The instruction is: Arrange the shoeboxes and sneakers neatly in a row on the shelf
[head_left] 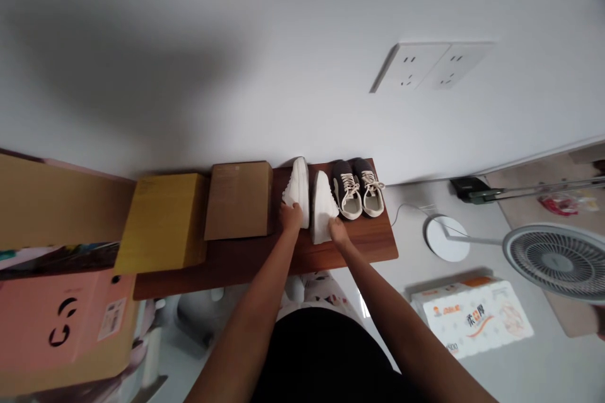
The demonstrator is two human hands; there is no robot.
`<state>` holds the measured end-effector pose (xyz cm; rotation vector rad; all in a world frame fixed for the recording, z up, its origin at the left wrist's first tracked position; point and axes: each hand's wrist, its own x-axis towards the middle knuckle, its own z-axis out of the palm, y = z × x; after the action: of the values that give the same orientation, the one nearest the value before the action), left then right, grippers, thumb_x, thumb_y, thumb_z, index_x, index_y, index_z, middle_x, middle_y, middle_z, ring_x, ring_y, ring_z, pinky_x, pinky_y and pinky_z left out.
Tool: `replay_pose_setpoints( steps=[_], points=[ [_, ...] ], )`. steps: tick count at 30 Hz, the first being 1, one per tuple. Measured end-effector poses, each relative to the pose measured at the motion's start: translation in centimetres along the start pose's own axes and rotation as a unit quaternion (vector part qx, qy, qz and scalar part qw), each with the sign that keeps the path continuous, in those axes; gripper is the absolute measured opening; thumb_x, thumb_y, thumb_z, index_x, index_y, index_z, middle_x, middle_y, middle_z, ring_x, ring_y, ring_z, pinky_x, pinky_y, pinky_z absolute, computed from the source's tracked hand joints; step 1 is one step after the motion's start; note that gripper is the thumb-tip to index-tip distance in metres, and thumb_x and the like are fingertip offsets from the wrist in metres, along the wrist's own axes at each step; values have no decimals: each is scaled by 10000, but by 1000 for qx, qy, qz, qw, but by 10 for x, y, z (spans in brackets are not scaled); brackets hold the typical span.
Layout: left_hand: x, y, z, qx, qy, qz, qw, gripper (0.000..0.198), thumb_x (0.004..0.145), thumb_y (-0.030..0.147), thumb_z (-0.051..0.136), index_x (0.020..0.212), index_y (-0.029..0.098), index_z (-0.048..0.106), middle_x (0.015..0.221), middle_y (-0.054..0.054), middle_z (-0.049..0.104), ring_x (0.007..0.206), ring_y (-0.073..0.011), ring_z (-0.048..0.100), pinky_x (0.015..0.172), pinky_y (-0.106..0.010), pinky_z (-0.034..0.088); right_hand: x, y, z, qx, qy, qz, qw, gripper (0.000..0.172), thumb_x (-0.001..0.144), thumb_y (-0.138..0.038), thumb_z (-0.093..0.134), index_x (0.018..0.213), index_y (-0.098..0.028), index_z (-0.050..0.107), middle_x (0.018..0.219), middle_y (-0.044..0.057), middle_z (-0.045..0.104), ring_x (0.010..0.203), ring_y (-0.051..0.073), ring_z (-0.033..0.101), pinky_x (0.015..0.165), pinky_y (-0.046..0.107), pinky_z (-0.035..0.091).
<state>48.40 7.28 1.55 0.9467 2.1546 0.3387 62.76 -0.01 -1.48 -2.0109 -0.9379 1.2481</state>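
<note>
Each hand holds one white shoe. My left hand (290, 216) grips the left white shoe (297, 190) at its near, outer edge; the thumb lies against the upper. My right hand (338, 230) grips the right white shoe (323, 206) at its near, right-hand edge. Both hands are narrow, closed to the thickness of the material.

Position: both white shoes are over the counter (380, 239), between the brown box (239, 200) and the pair of dark shoes (350, 184). Each extends forward from its hand toward the wall (302, 75); the long axis runs roughly from wall to body. The soles appear turned inward, toward each other, with a narrow gap between. The right white shoe is slightly closer to my body and near the dark shoes, which stand side by side, toes to the wall.

Containers: the brown box and the yellow box (155, 220) stand in line to the left; their contents cannot be seen. The pink box (38, 321), far left, appears open; its contents are too dark to identify.
</note>
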Motion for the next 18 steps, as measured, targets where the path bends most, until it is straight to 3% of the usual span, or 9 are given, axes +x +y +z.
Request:
replay_pose_setpoints(
  steps=[4, 9, 14, 18],
  points=[
    [-21, -18, -2, 53, -1, 80, 995, 777, 873, 335, 538, 1562, 88, 274, 1531, -218, 457, 1412, -348, 446, 1136, -443, 374, -11, 7, -11, -55, -6, 27, 998, 174, 808, -294, 492, 915, -218, 606, 889, 60, 693, 937, 243, 648, 884, 354, 495],
    [-23, -31, -13, 102, -11, 183, 978, 717, 873, 258, 485, 1551, 101, 313, 1534, -176, 472, 1409, -280, 464, 1181, -387, 316, -22, 16, -26, -74, -56, 5, 996, 278, 821, -234, 513, 1076, -235, 623, 1045, 43, 722, 1011, 227, 672, 943, 368, 506],
    [-20, -31, -20, 137, -33, 176, 974, 716, 867, 239, 467, 1555, 101, 321, 1500, -172, 515, 1364, -300, 512, 1145, -400, 364, -24, 20, -37, -79, -51, -7, 996, 290, 825, -244, 535, 1093, -234, 645, 1095, 56, 727, 1077, 243, 673, 996, 398, 495],
    [-18, -30, -24, 161, -46, 153, 974, 717, 863, 263, 490, 1554, 145, 338, 1450, -170, 561, 1315, -344, 548, 1108, -449, 404, -29, 17, -62, -54, -25, -36, 998, 281, 838, -297, 522, 1069, -225, 665, 1048, 62, 739, 1006, 242, 691, 934, 390, 531]
  ],
)
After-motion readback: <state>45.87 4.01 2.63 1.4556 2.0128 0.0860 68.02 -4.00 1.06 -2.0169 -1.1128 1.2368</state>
